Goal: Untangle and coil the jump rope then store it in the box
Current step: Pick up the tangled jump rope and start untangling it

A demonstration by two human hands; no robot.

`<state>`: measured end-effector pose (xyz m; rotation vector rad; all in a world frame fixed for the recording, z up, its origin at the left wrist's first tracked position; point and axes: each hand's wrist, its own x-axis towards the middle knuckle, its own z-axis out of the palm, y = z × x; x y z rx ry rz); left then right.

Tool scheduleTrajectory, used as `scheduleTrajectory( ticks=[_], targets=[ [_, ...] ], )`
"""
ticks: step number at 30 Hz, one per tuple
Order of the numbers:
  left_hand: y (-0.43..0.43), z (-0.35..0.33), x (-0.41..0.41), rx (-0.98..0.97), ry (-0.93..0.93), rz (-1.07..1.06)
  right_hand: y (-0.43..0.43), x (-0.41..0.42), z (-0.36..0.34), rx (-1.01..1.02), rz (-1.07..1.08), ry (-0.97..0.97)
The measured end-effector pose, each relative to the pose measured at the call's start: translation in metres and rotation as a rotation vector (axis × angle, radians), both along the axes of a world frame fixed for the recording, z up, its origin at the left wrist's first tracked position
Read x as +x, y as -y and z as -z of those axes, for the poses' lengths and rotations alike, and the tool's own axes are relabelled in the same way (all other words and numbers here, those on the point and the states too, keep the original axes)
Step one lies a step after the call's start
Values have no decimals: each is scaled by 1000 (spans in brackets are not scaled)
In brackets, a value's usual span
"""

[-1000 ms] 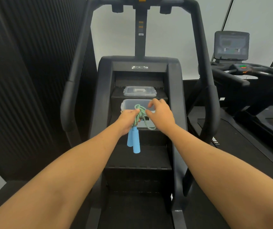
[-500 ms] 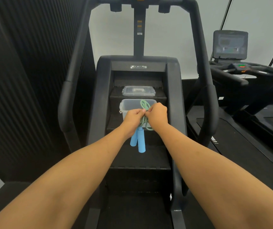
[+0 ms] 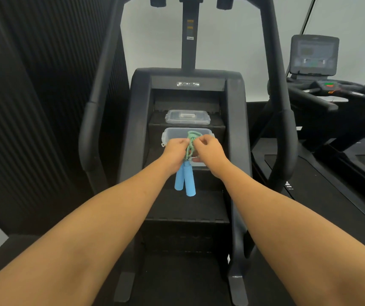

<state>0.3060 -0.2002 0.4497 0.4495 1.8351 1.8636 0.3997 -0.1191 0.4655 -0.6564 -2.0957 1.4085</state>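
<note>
The clear box [image 3: 172, 134] appears empty; its lid [image 3: 187, 117] lies farther. The jump rope [image 3: 190, 143] is pinched by left hand [image 3: 174, 152] and right hand [image 3: 209, 150], shifted slightly apart.

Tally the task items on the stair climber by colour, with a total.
Blue jump rope handles: 2
Green rope bundle: 1
Clear box: 1
Clear lid: 1
Total: 5

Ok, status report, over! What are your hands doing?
Left hand and right hand both gripping rope, handles dangling. Open box right behind. Nothing in the way.
</note>
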Motion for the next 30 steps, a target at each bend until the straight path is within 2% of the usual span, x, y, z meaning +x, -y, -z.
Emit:
scheduleTrajectory(
  ticks=[5,8,11,15,18,22,25,30],
  targets=[
    [2,8,3,24,-59,66,-6,-6,-2,63,90,63],
    [6,10,2,89,53,76,-15,-4,-3,36,39,78],
    [8,6,4,116,159,65,-20,1,-5,-108,-82,49],
    [17,-2,10,162,305,280,-25,10,-7,-222,-154,29],
    [20,-4,6,170,266,402,-29,18,-7,-283,-183,24],
    [18,-2,7,41,108,442,-30,26,-13,-275,-287,81],
    [15,3,8,60,120,514,-28,31,-21,-273,-352,118],
    [13,3,14,65,133,363,-25,32,-30,-362,-375,99]
  ],
)
